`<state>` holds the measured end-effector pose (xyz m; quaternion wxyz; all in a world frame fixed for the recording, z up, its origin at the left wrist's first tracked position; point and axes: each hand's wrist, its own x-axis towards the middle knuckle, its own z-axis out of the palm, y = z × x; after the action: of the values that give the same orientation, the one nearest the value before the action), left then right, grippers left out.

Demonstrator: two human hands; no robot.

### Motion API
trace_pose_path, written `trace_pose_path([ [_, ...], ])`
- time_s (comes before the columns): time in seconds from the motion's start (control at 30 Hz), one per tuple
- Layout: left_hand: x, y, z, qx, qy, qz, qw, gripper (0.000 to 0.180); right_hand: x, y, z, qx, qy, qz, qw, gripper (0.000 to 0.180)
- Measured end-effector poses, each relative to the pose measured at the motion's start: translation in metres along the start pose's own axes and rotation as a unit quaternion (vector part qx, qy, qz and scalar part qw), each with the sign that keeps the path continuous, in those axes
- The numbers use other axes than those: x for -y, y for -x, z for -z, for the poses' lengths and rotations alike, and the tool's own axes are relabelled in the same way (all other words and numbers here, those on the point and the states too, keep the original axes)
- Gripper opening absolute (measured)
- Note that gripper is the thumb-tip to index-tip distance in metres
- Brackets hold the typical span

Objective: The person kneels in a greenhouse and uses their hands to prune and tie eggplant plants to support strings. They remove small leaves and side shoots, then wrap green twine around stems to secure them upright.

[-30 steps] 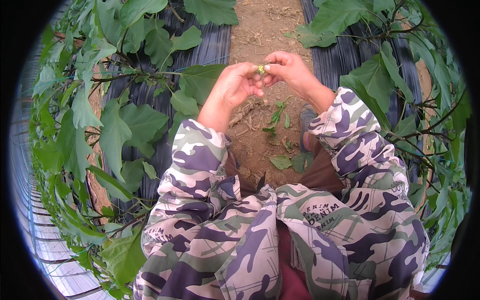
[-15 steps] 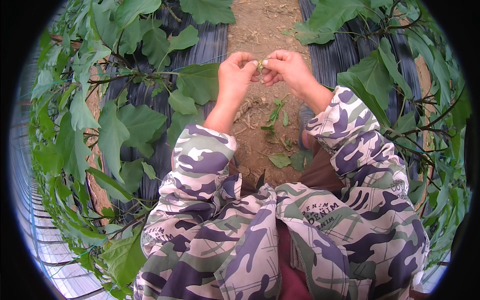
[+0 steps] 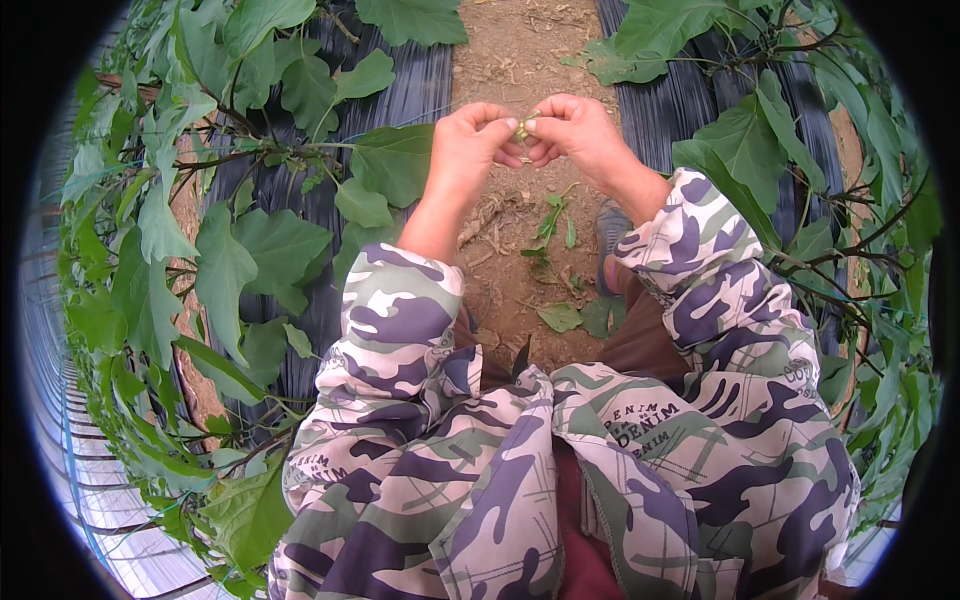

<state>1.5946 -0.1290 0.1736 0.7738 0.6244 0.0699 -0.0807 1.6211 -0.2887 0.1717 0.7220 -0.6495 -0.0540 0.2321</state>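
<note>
Your left hand [image 3: 478, 145] and right hand [image 3: 577, 130] both pinch small green bud [image 3: 522, 127] between fingertips, above soil path [image 3: 510, 60].

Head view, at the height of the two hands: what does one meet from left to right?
Broad green leaves of the left plant row → black plastic ground sheet → left hand → small green plant piece pinched between both hands → right hand → green leaves of the right plant row.
</note>
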Motion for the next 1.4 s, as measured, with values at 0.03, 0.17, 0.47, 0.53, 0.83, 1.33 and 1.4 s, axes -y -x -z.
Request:
trace_pose_path([
  [0.03, 0.0, -0.0006, 0.001, 0.007, 0.012, 0.001, 1.0, 0.01, 0.0002, 0.0, 0.0002, 0.006, -0.009, -0.001, 1.0, 0.012],
  [0.17, -0.0001, -0.0012, 0.003, 0.02, 0.061, 0.012, 0.998, 0.009, 0.0003, -0.0014, 0.0004, 0.014, -0.049, -0.003, 0.999, 0.014],
  [0.47, -0.0004, 0.003, -0.0056, -0.026, -0.026, -0.05, 0.998, 0.01, -0.0004, -0.0003, 0.0012, 0.019, 0.002, 0.02, 1.0, 0.012],
  [0.53, -0.001, 0.0034, -0.0062, -0.028, -0.027, -0.048, 0.998, 0.011, -0.0004, -0.0002, 0.0011, 0.015, 0.002, 0.018, 1.0, 0.012],
  [0.83, -0.0009, 0.0025, -0.004, -0.019, 0.046, -0.014, 0.999, 0.012, 0.0, 0.0011, 0.0011, 0.013, 0.001, 0.017, 1.0, 0.012],
  [1.33, -0.0035, 0.0013, 0.0013, 0.009, 0.091, 0.024, 0.996, 0.014, 0.0005, -0.0026, 0.0064, 0.036, -0.02, -0.016, 0.999, 0.012],
  [1.4, -0.0049, 0.0012, 0.0019, 0.01, 0.09, 0.023, 0.996, 0.015, 0.0015, -0.003, 0.0066, 0.037, -0.031, -0.027, 0.998, 0.013],
])
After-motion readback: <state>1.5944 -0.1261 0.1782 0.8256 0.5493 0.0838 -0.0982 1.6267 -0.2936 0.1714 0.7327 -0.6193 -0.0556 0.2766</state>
